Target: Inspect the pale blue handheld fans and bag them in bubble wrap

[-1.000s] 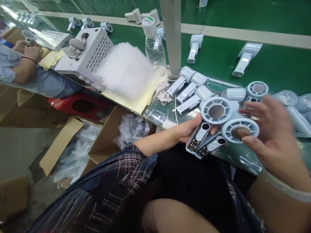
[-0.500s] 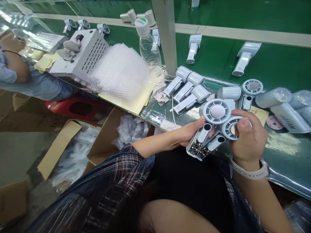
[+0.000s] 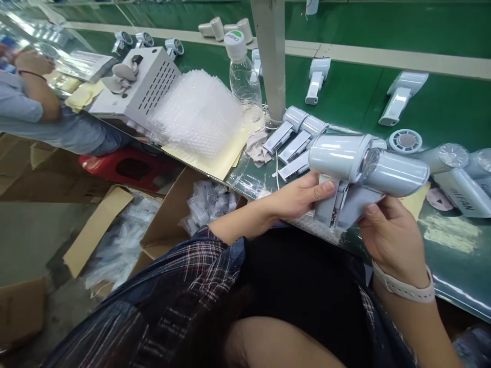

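Two pale blue handheld fans are held up side by side over the bench edge, their round heads tilted toward me. My left hand [image 3: 297,198] is closed on the handle of the left handheld fan [image 3: 337,156]. Around the lower part of the right handheld fan [image 3: 399,173] my right hand [image 3: 395,235] is closed, thumb in front. Between the two handles a narrow strip of inner parts shows. Just beyond lie several more handheld fans [image 3: 295,145] in a row, partly covered by the held pair.
A green conveyor [image 3: 353,97] carries spaced fans behind a metal post [image 3: 269,61]. Left stand a plastic bottle [image 3: 243,76], bubble-wrap sheets [image 3: 199,112] and a grey metal box [image 3: 141,87]. Cartons [image 3: 164,214] with bagged parts sit below. A co-worker's arm [image 3: 34,87] is at far left.
Both held fans have turned over: their round grilles and open handle fronts faced me before, now their smooth sides do. My hands have shifted to their lower parts.
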{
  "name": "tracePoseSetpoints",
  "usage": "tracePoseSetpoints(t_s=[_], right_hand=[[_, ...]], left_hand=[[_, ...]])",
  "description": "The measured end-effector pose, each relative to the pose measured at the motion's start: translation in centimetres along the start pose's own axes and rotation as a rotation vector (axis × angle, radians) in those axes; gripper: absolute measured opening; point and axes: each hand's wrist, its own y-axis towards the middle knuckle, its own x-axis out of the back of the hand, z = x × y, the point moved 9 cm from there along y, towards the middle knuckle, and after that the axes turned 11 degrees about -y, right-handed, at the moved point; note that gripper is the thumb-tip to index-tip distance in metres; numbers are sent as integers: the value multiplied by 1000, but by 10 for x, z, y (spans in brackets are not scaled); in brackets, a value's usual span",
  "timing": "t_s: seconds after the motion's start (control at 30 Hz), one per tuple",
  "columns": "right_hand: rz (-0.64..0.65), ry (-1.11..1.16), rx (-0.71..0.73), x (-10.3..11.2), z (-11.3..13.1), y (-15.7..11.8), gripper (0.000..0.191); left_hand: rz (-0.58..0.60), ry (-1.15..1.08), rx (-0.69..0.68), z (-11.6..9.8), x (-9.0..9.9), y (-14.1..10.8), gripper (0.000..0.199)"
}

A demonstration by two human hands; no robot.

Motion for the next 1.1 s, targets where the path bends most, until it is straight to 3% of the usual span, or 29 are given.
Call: tracePoseSetpoints(t_s=[0.17, 0.27, 0.4, 0.53, 0.67, 0.83, 1.0, 1.1], right_hand=[[-17, -3, -42, -1, 11, 0, 65], [-55, -20, -49, 3, 12, -2, 69], [-52, -2, -61, 5, 12, -3, 54], [-21, 115, -103, -4, 14, -1, 39], [-17, 183, -152, -11, 11, 4, 35], [24, 208, -146, -16, 9, 6, 42], [-59, 213, -78, -7, 22, 5, 37], [-112, 246, -92, -1, 23, 6, 41]], left_hand=[[43, -87, 144, -8, -10, -2, 77], [65, -165, 191, -12, -11, -5, 75], [135, -85, 190, -20, -13, -8, 78], [168, 5, 95, -25, -15, -2, 83], [140, 11, 24, -18, -17, 8, 83], [134, -41, 119, 4, -25, 12, 98], [-83, -29, 78, 13, -1, 15, 93], [-72, -54, 112, 18, 2, 17, 86]])
